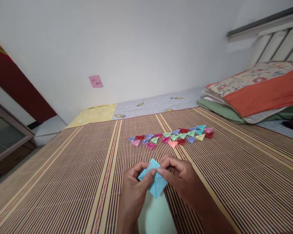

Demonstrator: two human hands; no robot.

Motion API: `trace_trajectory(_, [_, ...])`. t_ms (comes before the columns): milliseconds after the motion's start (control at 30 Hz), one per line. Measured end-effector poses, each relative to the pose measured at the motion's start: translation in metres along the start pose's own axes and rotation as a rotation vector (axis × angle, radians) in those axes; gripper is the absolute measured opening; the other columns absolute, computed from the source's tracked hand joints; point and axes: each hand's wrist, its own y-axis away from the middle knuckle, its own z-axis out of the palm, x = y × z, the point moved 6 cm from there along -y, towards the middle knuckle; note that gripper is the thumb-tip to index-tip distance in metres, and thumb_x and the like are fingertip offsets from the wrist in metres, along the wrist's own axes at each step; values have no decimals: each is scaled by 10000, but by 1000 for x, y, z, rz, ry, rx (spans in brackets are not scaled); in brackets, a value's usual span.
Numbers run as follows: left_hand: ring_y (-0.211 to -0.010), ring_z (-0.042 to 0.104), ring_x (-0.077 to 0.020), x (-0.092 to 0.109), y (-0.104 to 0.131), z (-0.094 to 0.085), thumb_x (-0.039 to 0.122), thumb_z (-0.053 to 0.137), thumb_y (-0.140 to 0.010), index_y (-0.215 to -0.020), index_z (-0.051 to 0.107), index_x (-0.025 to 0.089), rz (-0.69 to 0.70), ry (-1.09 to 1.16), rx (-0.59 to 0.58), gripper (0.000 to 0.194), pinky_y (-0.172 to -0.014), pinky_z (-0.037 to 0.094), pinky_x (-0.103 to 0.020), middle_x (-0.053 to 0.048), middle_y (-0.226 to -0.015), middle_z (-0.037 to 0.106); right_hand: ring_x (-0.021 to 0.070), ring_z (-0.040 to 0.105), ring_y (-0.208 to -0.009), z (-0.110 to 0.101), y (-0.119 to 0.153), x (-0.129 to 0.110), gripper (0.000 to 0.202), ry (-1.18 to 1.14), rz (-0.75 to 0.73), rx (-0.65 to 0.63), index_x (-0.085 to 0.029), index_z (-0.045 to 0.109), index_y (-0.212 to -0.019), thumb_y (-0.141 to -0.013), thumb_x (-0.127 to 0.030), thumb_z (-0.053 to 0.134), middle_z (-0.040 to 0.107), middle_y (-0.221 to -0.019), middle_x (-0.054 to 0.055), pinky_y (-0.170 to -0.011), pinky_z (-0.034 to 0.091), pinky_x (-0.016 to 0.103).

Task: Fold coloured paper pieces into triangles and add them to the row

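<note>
A light blue sheet of folding paper (156,187), creased and partly folded into a diamond shape, is held up in front of me between both hands. My left hand (136,185) pinches its left side, the thumb lying on the paper's front. On the right edge, near the top, my right hand (179,172) grips it between thumb and fingers. Under the paper lies a pale green surface (157,214), partly covered by my hands. Beyond them, rows of small folded paper triangles (174,137) in many colours lie on the striped mat.
A striped bamboo mat (63,182) covers the bed. Folded bedding (263,91) is stacked at the right, beside a white slatted headboard (280,42). A pink note (96,81) is stuck to the wall. Patterned cloth (148,106) shows along the mat's far edge.
</note>
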Motion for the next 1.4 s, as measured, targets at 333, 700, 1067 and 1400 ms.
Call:
trace_trajectory(333, [-576,568,-122,-4,-1,-6,360,891,-627,-686,762,144,-15,73,132,259,-544,457,-215,-29,-627,684,126,455,-591,6,3,4,260,95,62,15,-201,538,-675,-910,-295,600,488,-647,-35,-552,371,260])
trace_trajectory(700, [-574,551,-109,-5,2,-7,333,878,-666,-681,718,143,27,64,171,248,-533,443,-202,-9,-625,654,135,477,-603,9,3,-3,253,130,9,47,-212,497,-663,-897,-265,579,521,-653,-23,-566,381,270])
trace_trajectory(1067, [-570,557,-103,-3,1,-7,314,884,-655,-665,696,140,32,79,178,256,-529,448,-192,-7,-618,662,135,480,-600,9,4,-1,249,134,5,58,-215,488,-671,-898,-265,578,527,-662,-24,-555,369,272])
trace_trajectory(1400, [-589,615,-118,2,2,-4,277,879,-678,-943,649,166,64,138,175,368,-535,468,-193,10,-678,688,127,459,-593,7,4,-3,238,152,-17,95,-215,475,-667,-871,-240,596,488,-640,-38,-564,380,266])
